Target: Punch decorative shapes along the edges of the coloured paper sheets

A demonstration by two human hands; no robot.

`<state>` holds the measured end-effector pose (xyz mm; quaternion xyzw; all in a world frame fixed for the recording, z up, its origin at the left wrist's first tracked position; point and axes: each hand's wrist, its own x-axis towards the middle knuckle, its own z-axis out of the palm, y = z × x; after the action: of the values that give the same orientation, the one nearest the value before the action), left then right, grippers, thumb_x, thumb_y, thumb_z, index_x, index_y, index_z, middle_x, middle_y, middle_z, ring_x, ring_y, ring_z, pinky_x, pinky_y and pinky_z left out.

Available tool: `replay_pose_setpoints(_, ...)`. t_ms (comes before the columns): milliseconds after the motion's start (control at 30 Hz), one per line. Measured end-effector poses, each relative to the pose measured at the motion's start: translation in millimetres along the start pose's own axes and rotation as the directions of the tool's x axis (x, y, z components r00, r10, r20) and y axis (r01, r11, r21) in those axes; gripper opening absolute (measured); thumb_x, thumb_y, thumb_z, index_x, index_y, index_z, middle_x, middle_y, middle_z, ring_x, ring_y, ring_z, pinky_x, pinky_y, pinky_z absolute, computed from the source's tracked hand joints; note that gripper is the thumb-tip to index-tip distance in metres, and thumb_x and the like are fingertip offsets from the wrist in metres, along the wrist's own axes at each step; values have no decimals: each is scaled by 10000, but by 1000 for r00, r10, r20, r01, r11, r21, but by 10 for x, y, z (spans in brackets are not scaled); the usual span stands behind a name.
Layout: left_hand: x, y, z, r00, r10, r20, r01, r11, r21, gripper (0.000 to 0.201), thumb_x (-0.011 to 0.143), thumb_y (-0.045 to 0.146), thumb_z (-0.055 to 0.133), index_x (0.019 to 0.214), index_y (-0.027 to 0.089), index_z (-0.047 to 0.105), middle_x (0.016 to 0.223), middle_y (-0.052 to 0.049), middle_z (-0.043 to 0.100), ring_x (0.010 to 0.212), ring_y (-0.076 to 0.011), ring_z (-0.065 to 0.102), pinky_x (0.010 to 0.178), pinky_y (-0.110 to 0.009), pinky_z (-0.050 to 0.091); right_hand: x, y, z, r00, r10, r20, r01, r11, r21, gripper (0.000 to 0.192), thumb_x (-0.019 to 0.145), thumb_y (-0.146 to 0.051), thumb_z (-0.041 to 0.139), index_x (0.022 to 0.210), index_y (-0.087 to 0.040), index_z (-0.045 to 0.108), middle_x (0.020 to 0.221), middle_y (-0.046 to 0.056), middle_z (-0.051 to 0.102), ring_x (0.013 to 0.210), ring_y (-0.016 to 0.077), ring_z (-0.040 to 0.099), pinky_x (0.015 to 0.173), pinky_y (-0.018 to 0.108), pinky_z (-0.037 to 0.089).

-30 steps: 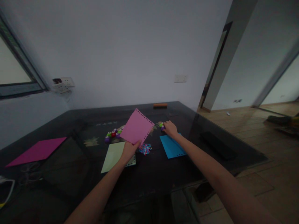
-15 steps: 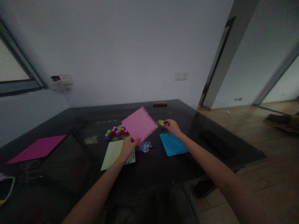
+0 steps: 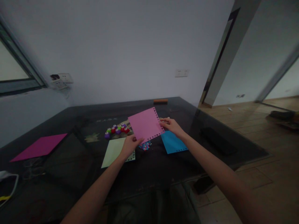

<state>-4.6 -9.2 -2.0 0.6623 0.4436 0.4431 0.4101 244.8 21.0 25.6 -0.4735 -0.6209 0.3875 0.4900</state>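
Head view: the left hand [image 3: 129, 145] pinches the near corner of the nearly square pink sheet [image 3: 145, 124]; at the sheet's punched right edge, the right hand [image 3: 172, 125] has its fingertips nearly together, grip unclear. Confetti [image 3: 145, 146] shows below the sheet.

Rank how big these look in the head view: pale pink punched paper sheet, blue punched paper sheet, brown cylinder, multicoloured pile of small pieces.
1. Pale pink sheet
2. Blue sheet, partly hidden
3. Multicoloured pile and brown cylinder: unsure; the cylinder is wider but flatter, and farther away.
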Motion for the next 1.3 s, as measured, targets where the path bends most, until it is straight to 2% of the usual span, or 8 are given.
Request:
replay_pose_setpoints(133,-31,29,7,999,6,40,-6,1000,-2,270,682,337,672,845,122,696,796,-77,735,695,-233,674,641,-329,531,-39,77,98,999,44,0,-44,993,107,262,638,-335,732,810,-149,666,730,38,684,647,144,617,658,303,490)
replay_pose_setpoints(267,-15,37,-37,999,38,-8,-38,999,11,263,732,370,625,833,135,684,818,-61,723,751,-221,661,684,-309,513,-96,114,100,997,77,-23,-72,983,170,203,632,-324,735,704,-156,649,649,15,657,586,123,583,633,290,471)
replay_pose_setpoints(400,15,-2,-72,996,61,-67,-59,998,37,253,751,384,597,718,140,651,716,-38,683,703,-197,632,655,-278,482,-158,91,83,995,97,-34,-88,975,203,195,621,-306,745,712,-159,656,650,14,656,577,121,574,630,290,463)
replay_pose_setpoints(600,31,-71,-69,995,67,-68,-63,997,54,274,732,408,611,727,139,656,699,-33,675,672,-190,618,622,-273,468,-178,89,88,992,103,-66,-85,969,231,202,631,-317,740,744,-171,657,697,21,669,639,142,598,680,311,468)
replay_pose_setpoints(1000,12,-20,-81,993,70,-99,-65,997,50,227,717,364,638,730,138,661,713,-37,673,679,-190,626,652,-296,497,-165,139,112,989,85,-120,-60,978,199,232,596,-343,756,672,-162,633,618,3,626,582,137,563,626,301,438)
replay_pose_setpoints(1167,5,-9,-57,990,67,-125,-66,998,13,260,718,330,653,893,139,629,715,-32,677,681,-184,641,680,-316,521,-182,82,66,989,76,-127,-51,981,190,221,600,-320,753,716,-158,657,660,8,642,606,131,565,651,299,444)
replay_pose_setpoints(1300,-41,85,14,989,87,-120,-93,995,-40,494,742,277,636,1197,158,483,656,21,650,632,-148,630,669,-289,520,-195,42,6,988,79,-134,-53,981,184,217,596,-305,751,725,-153,665,702,26,658,630,133,573,662,301,448)
